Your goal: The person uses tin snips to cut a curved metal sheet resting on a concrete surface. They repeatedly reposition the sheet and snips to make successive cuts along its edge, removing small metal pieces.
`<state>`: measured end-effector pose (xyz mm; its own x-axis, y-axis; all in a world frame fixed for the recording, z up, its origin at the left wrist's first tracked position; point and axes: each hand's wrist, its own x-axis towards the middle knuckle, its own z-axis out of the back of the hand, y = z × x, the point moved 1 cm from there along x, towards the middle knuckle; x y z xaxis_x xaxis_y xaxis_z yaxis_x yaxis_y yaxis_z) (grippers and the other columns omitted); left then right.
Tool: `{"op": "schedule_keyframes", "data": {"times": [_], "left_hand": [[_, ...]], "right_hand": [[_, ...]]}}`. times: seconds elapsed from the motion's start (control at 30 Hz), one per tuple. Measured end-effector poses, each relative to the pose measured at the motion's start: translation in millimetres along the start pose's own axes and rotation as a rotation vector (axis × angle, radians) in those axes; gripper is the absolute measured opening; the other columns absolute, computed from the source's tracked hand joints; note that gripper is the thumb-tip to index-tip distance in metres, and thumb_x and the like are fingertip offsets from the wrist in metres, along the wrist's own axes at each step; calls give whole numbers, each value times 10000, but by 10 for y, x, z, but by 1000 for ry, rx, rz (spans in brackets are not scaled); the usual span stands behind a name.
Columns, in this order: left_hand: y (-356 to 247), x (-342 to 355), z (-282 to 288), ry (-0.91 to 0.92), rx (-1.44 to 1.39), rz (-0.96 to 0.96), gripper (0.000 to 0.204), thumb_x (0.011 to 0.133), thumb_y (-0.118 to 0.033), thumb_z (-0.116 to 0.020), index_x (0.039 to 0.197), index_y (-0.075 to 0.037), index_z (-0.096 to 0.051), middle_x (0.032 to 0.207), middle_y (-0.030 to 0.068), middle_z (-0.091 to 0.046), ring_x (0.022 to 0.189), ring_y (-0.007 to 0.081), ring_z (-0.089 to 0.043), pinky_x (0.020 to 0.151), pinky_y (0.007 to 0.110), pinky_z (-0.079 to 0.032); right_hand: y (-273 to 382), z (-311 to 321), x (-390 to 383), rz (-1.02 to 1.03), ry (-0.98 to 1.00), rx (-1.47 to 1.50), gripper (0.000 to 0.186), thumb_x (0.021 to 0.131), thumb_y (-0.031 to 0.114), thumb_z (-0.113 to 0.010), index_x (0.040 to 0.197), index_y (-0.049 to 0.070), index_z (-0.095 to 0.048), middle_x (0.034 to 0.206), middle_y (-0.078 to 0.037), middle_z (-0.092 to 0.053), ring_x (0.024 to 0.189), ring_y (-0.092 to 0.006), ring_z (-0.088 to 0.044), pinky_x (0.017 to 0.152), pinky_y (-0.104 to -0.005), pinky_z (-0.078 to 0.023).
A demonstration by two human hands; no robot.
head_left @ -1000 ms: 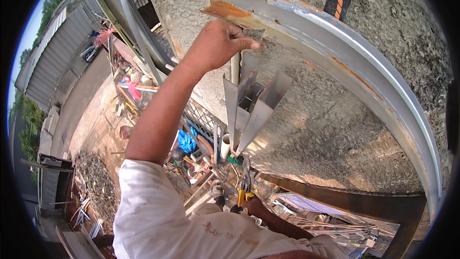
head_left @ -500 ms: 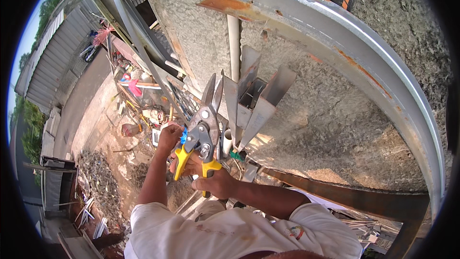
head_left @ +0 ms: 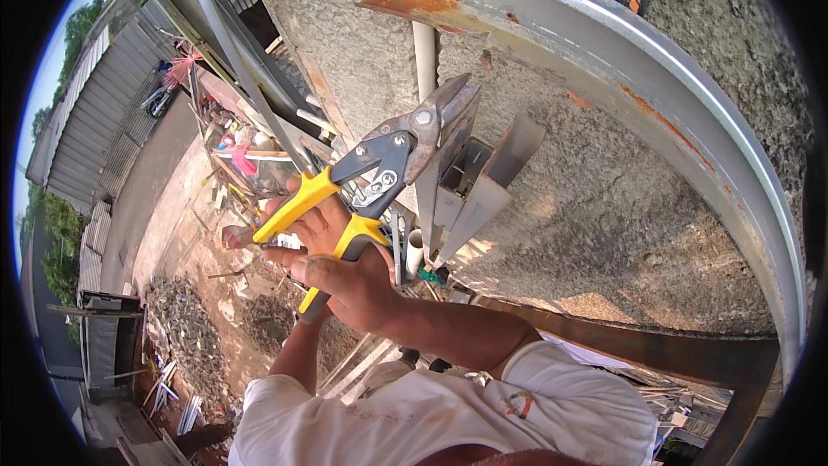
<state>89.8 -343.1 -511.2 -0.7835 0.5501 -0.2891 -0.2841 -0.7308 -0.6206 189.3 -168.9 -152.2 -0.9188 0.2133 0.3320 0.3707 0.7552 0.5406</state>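
My right hand (head_left: pixel 354 285) holds a pair of tin snips (head_left: pixel 384 168) with yellow and dark grey handles. Its thumb lies by the nearer handle, and the fingers reach behind the farther one. The snips point up and to the right, blades closed or nearly so, in front of upright grey metal channels (head_left: pixel 473 211) in the picture. Whether the blades touch the metal I cannot tell. My left forearm (head_left: pixel 297 358) rises from below and passes behind my right hand. My left hand is largely hidden there, its fingers not clearly distinguishable.
A rough concrete wall (head_left: pixel 595 216) fills the right side. A long, rust-spotted steel channel (head_left: pixel 655 78) curves across it. Beside the upright channels are a white pipe (head_left: pixel 414 246) and a green piece (head_left: pixel 434 276). Rubble (head_left: pixel 177 324) and scrap lie below left.
The snips have swung from pointing up to pointing up-right, and look larger. Their blades have closed together. My left hand has dropped behind my right; the blue item by it is out of sight.
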Motion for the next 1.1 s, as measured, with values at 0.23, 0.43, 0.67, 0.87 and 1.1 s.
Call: {"op": "schedule_keyframes", "data": {"times": [0.23,0.43,0.67,0.87,1.1], "left_hand": [[161,-60,89,92,203,-47,489,916,-458,-737,1192,-55,-721,1098,182,-748,1096,291,-699,924,429,-541],[41,-112,195,370,60,106,574,893,-417,-763,1371,-128,-632,1310,193,-691,1226,307,-664,981,448,-524],[-115,-143,348,166,-230,-363,475,934,-360,-736,1325,-104,-649,1275,118,-705,1177,261,-675,940,425,-541],[-229,-16,608,186,-230,-318,456,942,-363,-722,1306,-97,-653,1240,120,-705,1149,261,-678,927,422,-542],[-628,298,995,160,-231,-368,437,951,-367,-704,1284,-89,-657,1199,122,-704,1116,262,-681,911,417,-542]], "right_hand": [[321,-59,206,-23,-95,41,900,865,99,-632,1601,-19,-128,1513,-215,-388,1462,-312,-381,1159,-490,-393],[266,73,243,50,-160,-38,741,870,92,-632,1512,-21,-281,1438,-200,-469,1399,-315,-460,1167,-498,-381],[224,108,287,123,206,398,622,867,114,-742,1382,32,-403,1218,-157,-567,1226,-311,-582,1103,-494,-448],[307,16,107,27,470,711,690,802,242,-832,1336,60,-435,1133,-139,-572,1127,-365,-595,1053,-528,-435],[221,11,388,195,-118,49,469,997,216,-651,1356,33,-412,1239,-145,-545,1219,-266,-541,1056,-445,-416]]}}
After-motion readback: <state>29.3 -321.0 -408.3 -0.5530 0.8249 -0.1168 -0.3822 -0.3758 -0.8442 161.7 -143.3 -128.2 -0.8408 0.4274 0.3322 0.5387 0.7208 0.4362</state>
